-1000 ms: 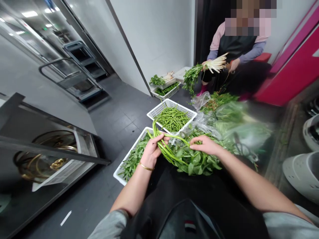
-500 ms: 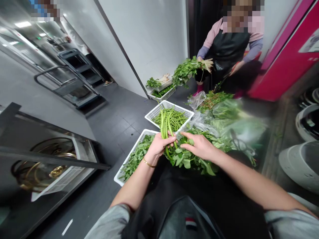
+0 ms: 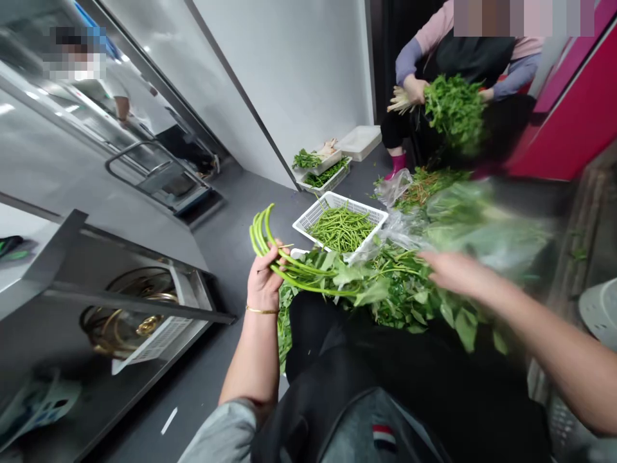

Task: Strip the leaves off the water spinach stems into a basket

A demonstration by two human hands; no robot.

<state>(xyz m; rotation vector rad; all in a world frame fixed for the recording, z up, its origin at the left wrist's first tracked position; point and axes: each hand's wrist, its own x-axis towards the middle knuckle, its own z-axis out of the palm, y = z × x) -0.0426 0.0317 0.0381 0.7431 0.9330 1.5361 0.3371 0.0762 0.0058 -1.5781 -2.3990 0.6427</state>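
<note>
My left hand (image 3: 266, 273) is closed around several long green vegetable stems (image 3: 263, 233). Their bent ends stick up past my fingers, while the other ends stretch right toward leaves (image 3: 373, 289). To the right, my right hand (image 3: 450, 273) is smeared by motion above the leafy greens (image 3: 409, 302); its fingers do not show clearly. Beyond both hands, a white perforated basket (image 3: 303, 222) holds cut green stems (image 3: 342, 230). More leaves (image 3: 285, 308) lie under my left forearm, where another basket is mostly hidden.
A clear plastic bag (image 3: 506, 225) with greens lies at right. Opposite me, a seated co-worker (image 3: 417, 64) holds a bunch of leafy herbs (image 3: 456, 112). Small trays of vegetables (image 3: 322, 177) stand by the wall. A metal shelf (image 3: 144, 302) is at left, a cart (image 3: 159, 173) behind.
My left hand has moved left and up with the stems, which now lie more sideways. My right hand has swung right, away from it. The co-worker's bunch has turned round and shifted right.
</note>
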